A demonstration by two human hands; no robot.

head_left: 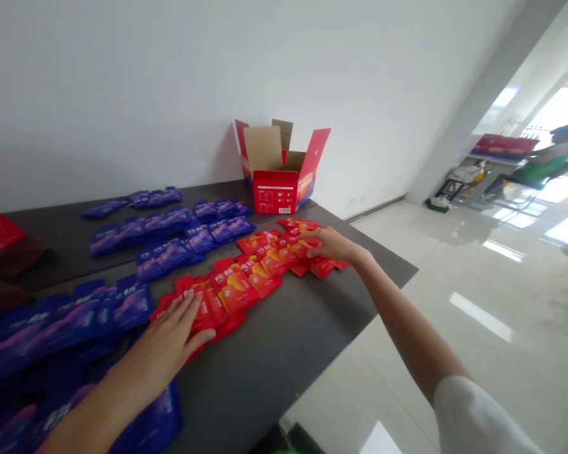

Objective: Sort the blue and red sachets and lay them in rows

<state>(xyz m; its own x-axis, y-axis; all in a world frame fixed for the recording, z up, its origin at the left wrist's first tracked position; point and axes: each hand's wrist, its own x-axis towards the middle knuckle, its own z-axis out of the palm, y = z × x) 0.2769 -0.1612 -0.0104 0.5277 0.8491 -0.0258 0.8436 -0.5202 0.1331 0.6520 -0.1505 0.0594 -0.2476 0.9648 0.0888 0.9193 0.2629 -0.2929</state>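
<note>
Red-orange packets (234, 287) lie overlapping in rows along the middle of the dark table (284, 347). My left hand (177, 325) rests on the near end of these packets, palm down with its fingers stretched out. At the far end, my right hand (329, 244) reaches over the red packets, its fingers slightly bent and touching them; whether it grips one I cannot tell. Blue-purple packets (132, 302) lie in overlapping rows to the left, with several under my left forearm.
An open red carton (275, 191) with raised flaps stands against the wall at the back. A red and brown item (4, 246) sits at the left edge. The table's right edge drops to a shiny floor (454, 315). Far right, a person in green (551, 157) sits by a table.
</note>
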